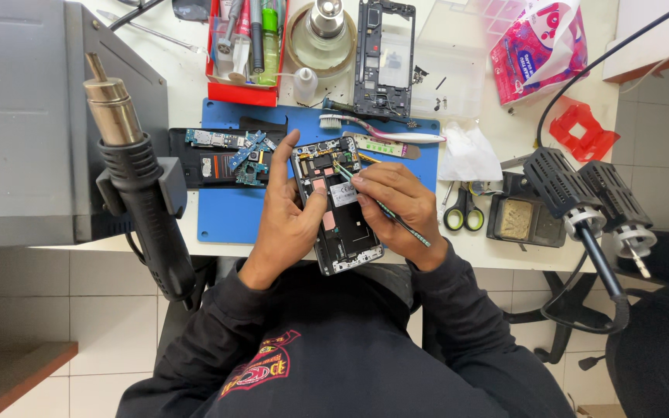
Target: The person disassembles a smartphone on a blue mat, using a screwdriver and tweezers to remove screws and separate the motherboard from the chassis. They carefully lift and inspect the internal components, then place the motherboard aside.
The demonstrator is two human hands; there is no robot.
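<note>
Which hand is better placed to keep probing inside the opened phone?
Right. The right hand already holds the thin tool, tip inside the opened phone. The left hand grips the phone's left edge, steadying it.

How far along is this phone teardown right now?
Done: the phone is opened, its black frame set aside up the bench, and circuit boards lie on the blue mat. In hand: left hand holds the phone, right hand works a thin tool inside. Left: parts remain fitted in the phone.
</note>
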